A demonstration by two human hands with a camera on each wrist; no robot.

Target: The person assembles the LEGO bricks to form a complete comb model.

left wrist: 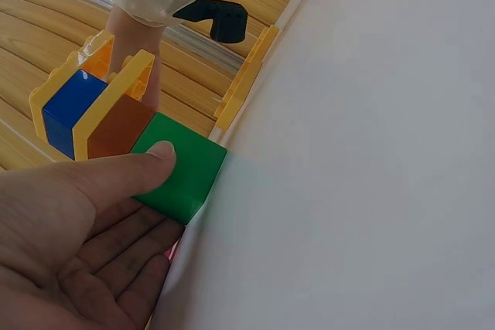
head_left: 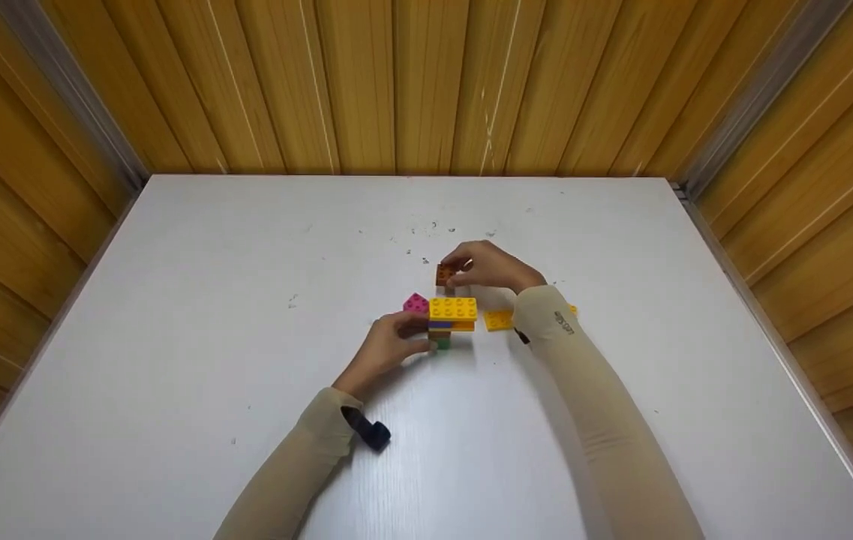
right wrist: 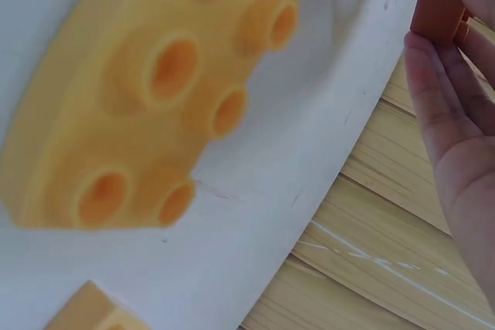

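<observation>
My left hand (head_left: 388, 341) grips a stack of toy bricks low down, its thumb flat on the green brick (left wrist: 189, 171) at the base. Above the green come a brown brick (left wrist: 120, 125), a yellow layer, a blue brick (left wrist: 60, 125) and a studded yellow top (head_left: 452, 308). Farther back, my right hand (head_left: 494, 266) pinches a separate reddish-brown brick (head_left: 443, 275) between thumb and fingers. The right wrist view shows that brown brick (right wrist: 437, 9) at its upper right corner. Beside the left fingertips lies a pink brick (head_left: 415, 303), partly covered by the stack.
Right of the stack, a flat yellow brick (head_left: 499, 320) lies on the white table (head_left: 171, 337), partly behind the right sleeve. Another yellow piece (head_left: 573, 308) peeks out past that sleeve. Wood-patterned walls (head_left: 366, 90) stand at the back and both sides.
</observation>
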